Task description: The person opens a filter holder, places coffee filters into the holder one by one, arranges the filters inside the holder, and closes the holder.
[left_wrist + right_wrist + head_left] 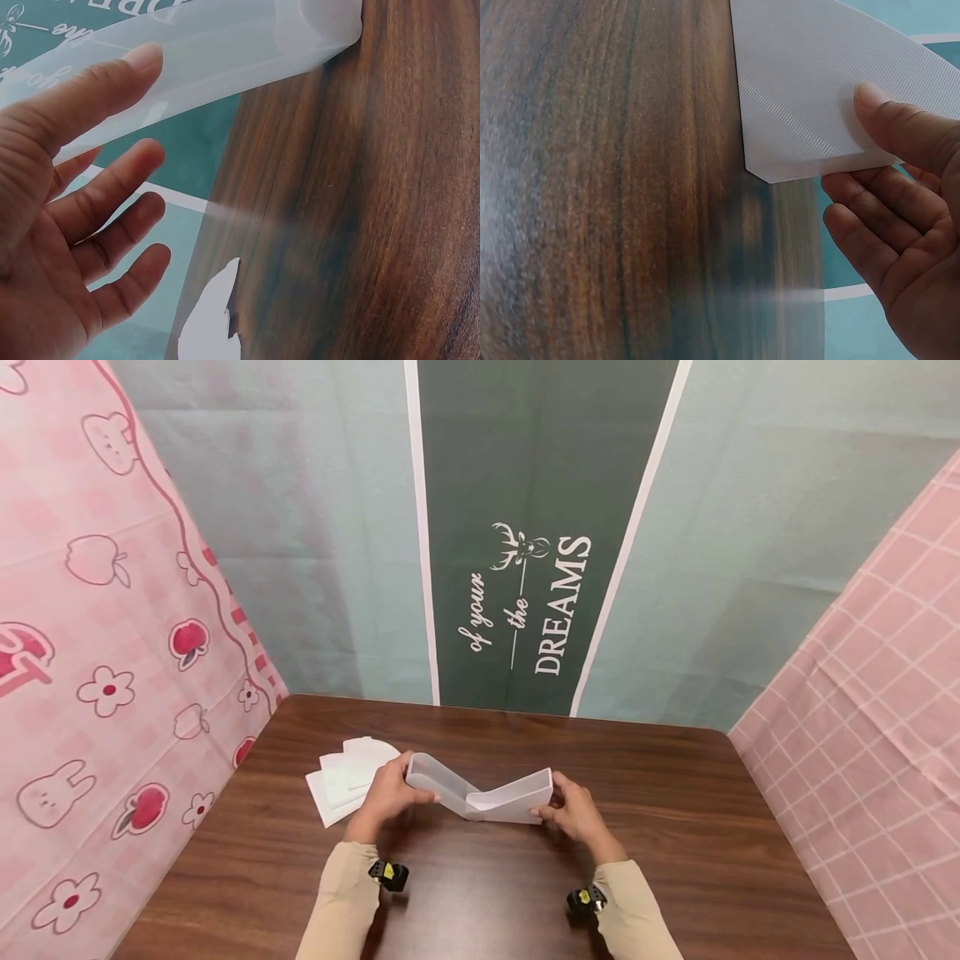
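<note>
A white plastic case, spread into a V, stands over the table in the head view. Its left half [444,787] is translucent with a rounded outer end, and its right half [516,807] looks more opaque. My left hand [390,795] holds the left half's outer end, with the thumb along its side; the other fingers show spread below it in the left wrist view. Between thumb and fingers my right hand [576,810] pinches the right half's outer end. Finely ribbed, this white half [802,97] has a cut-off corner in the right wrist view.
Several white paper pieces [341,785] lie overlapped on the brown wooden table [675,827], just left of my left hand. Behind the table hangs a green cloth [510,460] with printed words. Pink patterned cloths flank both sides.
</note>
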`<state>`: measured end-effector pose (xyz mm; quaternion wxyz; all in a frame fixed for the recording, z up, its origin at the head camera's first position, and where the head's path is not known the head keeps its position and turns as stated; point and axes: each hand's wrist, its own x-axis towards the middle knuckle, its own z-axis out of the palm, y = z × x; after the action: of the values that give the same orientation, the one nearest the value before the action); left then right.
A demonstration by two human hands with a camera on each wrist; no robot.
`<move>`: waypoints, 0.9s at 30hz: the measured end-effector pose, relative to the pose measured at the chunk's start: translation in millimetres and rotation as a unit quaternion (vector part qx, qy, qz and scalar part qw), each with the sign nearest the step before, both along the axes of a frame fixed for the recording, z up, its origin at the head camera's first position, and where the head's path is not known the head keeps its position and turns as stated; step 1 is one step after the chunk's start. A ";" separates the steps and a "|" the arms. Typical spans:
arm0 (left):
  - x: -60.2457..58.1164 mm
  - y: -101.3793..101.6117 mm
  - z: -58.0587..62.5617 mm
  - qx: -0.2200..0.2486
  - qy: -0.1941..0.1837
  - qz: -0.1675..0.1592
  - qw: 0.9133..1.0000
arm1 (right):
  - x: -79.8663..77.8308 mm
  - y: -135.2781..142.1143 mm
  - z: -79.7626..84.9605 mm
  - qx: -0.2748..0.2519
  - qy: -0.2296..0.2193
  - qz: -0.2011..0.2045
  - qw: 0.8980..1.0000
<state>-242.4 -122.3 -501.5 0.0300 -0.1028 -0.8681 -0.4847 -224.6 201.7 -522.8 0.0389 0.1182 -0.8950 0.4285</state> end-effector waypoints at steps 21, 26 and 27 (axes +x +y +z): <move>11.8 5.9 23.8 -0.141 0.043 0.040 0.988 | 1.3 -0.4 0.3 -0.007 -0.003 -0.005 1.000; 14.0 4.6 23.3 -0.147 0.039 0.039 0.988 | 1.2 -0.1 0.6 -0.003 -0.005 -0.004 1.000; 14.3 3.5 22.4 -0.143 0.039 0.038 0.988 | 1.1 -0.1 0.5 -0.002 -0.005 -0.003 1.000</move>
<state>-228.1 -118.8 -479.1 0.0671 -0.0919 -0.9301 -0.3494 -223.5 201.6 -522.3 0.0360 0.1129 -0.8945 0.4310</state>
